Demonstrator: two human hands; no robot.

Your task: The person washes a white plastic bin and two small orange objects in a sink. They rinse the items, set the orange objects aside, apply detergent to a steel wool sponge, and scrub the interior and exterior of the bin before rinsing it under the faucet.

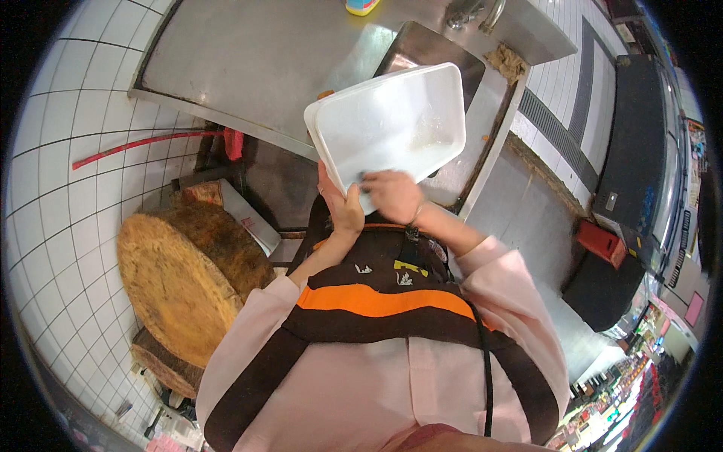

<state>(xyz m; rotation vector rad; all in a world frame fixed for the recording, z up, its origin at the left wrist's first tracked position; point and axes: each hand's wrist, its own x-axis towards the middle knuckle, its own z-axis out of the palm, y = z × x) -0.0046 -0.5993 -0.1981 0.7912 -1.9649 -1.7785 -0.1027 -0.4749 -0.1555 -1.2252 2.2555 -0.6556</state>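
My left hand point(343, 206) grips the near left corner of a white plastic tub point(390, 124), thumb over the rim and fingers along the outside. The tub is tilted, its open side facing me, above the front of a stainless steel sink counter point(254, 62). Wet marks and small bits show on its inner wall. My right hand point(394, 195) reaches over the near rim, fingers bent against the inside near that corner. It is blurred by motion. A small dark scrubbing pad or similar item point(363, 178) shows at its fingertips, mostly hidden.
Behind the tub lies a sink basin point(438, 48), with a metal faucet point(492, 20) and a crumpled brown cloth point(506, 63) beside it. A bottle point(361, 7) stands at the back. Round wooden chopping blocks point(175, 288) lean at the left, below a red pole point(147, 146).
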